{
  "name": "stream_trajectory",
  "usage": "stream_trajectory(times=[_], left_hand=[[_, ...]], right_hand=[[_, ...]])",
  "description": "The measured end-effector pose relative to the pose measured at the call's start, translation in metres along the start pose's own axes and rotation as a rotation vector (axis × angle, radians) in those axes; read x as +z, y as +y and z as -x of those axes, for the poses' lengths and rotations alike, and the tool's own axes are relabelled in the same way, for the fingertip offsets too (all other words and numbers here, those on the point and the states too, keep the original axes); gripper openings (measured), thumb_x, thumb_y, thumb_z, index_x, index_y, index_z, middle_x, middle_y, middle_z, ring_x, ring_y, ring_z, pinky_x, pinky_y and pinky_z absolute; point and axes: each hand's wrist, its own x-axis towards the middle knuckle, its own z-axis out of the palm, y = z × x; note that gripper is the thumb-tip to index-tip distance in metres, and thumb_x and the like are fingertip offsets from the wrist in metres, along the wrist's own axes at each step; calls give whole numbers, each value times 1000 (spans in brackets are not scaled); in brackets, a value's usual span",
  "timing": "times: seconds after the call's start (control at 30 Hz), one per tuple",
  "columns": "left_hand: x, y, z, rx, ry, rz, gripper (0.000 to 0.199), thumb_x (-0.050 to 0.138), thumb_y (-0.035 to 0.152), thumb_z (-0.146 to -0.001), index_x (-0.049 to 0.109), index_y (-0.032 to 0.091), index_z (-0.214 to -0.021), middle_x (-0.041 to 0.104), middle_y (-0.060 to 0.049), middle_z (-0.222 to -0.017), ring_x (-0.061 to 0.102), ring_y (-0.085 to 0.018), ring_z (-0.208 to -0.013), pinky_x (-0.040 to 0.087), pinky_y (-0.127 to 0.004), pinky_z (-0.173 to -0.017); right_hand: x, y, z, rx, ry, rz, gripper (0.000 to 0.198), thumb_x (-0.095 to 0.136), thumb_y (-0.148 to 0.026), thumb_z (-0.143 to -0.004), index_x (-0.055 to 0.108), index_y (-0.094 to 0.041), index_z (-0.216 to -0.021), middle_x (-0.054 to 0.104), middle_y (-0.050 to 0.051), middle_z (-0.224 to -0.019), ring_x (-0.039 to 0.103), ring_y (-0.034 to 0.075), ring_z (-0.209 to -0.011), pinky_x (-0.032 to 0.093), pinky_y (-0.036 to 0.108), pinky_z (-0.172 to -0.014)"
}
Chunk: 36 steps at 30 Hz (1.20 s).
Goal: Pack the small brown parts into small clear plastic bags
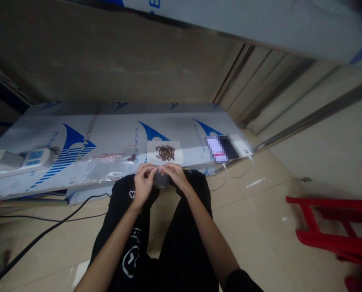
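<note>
My left hand (143,182) and my right hand (175,174) meet at the front edge of the low table, fingers pinched. Between them hangs a clear plastic bag (161,181), gripped at its upper edge by both hands, over the gap between my knees. What the bag holds, if anything, is too dim to tell. Just beyond my fingers, a pile of small brown, rod-like pieces (166,153) lies on a white sheet (178,152). Left of it are clear plastic bags (104,168) lying flat, with some reddish and dark brown bits at their far edge.
The table (114,121) is covered in printed protective film. A power strip (37,159) sits at its left end. At the right lie a phone (219,150) and a white device (240,144) with cables. A red stool (320,239) is on the floor; a black cable (47,228) crosses the left.
</note>
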Motion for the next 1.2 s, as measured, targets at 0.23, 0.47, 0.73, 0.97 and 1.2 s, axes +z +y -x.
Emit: stream_trajectory(times=[0.23, 0.47, 0.73, 0.97, 1.2], left_hand=[[1, -2, 0, -26, -4, -5, 13, 61, 29, -72, 63, 16, -71, 57, -3, -80, 55, -13, -77, 43, -22, -61], [4, -7, 1, -85, 6, 54, 16, 63, 29, -71, 61, 15, -64, 56, -3, -77, 54, -12, -73, 42, -22, -61], [4, -8, 0, -75, 1, 102, 18, 64, 29, -69, 60, 14, -60, 57, -2, -73, 54, -12, -70, 42, -22, -63], [4, -8, 1, -255, -148, 149, 24, 56, 36, -75, 65, 13, -78, 63, -3, -73, 56, -14, -69, 44, -25, -68], [3, -11, 2, -254, -146, 106, 27, 53, 38, -76, 65, 13, -73, 63, -2, -68, 56, -14, -66, 44, -25, -67]], right_hand=[[0, 3, -1, -33, 89, 63, 24, 65, -42, -65, 63, -18, -62, 64, 1, -59, 58, 13, -54, 48, 26, -58], [0, -1, -2, -22, 167, 45, 22, 67, -38, -62, 65, -16, -60, 64, 1, -59, 57, 13, -53, 46, 25, -56], [-1, -1, -4, -54, 152, 34, 23, 63, -37, -69, 56, -17, -59, 57, -3, -54, 53, 10, -50, 41, 22, -54], [-1, 0, -11, -55, 161, -13, 27, 58, -41, -72, 45, -20, -61, 50, -7, -53, 47, 8, -47, 34, 19, -45], [7, -2, -9, -33, 119, 4, 29, 56, -44, -73, 51, -18, -61, 52, -5, -53, 49, 9, -47, 37, 21, -47]])
